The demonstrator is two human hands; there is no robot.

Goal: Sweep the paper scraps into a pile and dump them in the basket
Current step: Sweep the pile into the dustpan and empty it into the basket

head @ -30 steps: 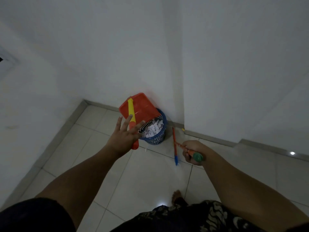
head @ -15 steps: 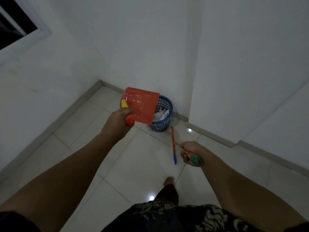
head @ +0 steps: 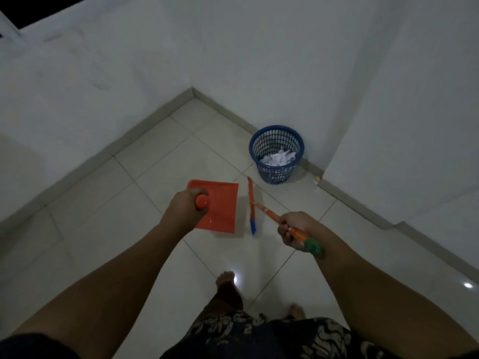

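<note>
Many scraps (head: 278,158) in basket (head: 275,174), beyond fingers (head: 284,228)

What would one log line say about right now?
left hand: holds red dustpan | right hand: holds broom | basket: paper scraps inside | stage: dump done

Dim room with a flat blue-grey cast and grainy shadows. The glossy floor (head: 103,229) shows two small lamp reflections: one hot spot by the foot (head: 225,278), one near the right edge. The walls (head: 259,60) are evenly lit and fall darker toward the frame corners. The window (head: 7,11) top left is black.

Faint soft shadows sit beside the dustpan (head: 220,206) and the basket (head: 274,174). The head of the broom (head: 267,210) is slightly smeared.

Wide-angle stretch: skirting lines bow and the forearms (head: 116,281) balloon at the bottom edge. The patterned cloth (head: 285,338) down there is murky.
</note>
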